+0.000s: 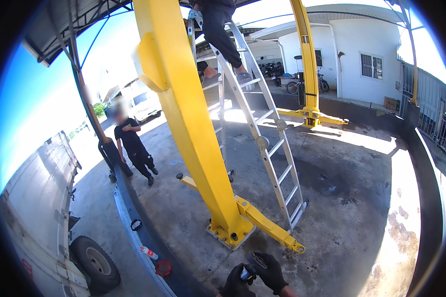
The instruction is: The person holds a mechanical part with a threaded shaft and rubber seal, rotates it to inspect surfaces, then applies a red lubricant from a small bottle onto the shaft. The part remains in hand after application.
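At the lower centre of the frame, our left hand [237,286] and right hand [269,275] are close together in dark gloves, the right a little higher. Our left fingers are bent around a small light-blue piece [245,273], pinching it; its pale side shows between the glove fingers, too little of it to say what it is. Our right hand is curled about a dark rounded piece [256,259], so like the glove in colour that we cannot tell exactly where the fingertips press.

To handle these two well, we judge it best to let the left hand be the steady one and make any fine movement with the right. Gloves likely dull our touch, so a firm, even pinch and a slow wrist should serve better than hard squeezing. Having both pieces in plain sight, not buried in the palms, would help too.

The small light-blue piece sits at the upper right of the left hand, just beside the right hand's lower left; the dark rounded piece is above it, at the right hand's upper left. Farther up the frame, apart from our hands, lie the yellow lift arm [266,225] and the foot of the yellow post [228,228].
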Tool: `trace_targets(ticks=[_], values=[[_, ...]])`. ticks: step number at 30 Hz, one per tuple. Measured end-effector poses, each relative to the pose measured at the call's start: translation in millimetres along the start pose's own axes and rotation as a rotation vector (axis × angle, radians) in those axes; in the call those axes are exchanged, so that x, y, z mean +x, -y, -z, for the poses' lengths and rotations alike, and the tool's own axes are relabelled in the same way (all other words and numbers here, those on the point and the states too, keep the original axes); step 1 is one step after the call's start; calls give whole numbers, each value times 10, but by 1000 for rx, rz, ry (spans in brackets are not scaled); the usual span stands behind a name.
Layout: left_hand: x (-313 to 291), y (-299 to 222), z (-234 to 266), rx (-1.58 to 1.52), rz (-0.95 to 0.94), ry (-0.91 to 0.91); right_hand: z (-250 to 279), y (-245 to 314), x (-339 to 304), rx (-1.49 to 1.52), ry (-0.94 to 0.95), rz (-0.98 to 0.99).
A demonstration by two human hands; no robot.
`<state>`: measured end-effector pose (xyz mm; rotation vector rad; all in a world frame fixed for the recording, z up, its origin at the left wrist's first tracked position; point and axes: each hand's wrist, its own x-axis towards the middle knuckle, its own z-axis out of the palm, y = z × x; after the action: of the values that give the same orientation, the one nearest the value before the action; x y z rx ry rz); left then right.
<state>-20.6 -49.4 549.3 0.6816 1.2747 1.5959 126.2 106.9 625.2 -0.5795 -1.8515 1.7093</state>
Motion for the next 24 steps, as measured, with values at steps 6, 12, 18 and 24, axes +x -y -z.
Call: trace_targets(ticks=[6, 12, 18, 24], values=[[61, -831, 322, 524, -182, -332, -85, 247, 679, 585, 343, -67], [226, -3608, 650, 695, -1172, -740, 93, 346, 1447, 839, 324, -20], [-534, -5334, 916, 1394, -1720, -1330, -68, 233, 2002, 662, 150, 15], [-878, -5374, 1248, 1487, -1499, -1823, 6, -22, 2474, 404, 147, 61]])
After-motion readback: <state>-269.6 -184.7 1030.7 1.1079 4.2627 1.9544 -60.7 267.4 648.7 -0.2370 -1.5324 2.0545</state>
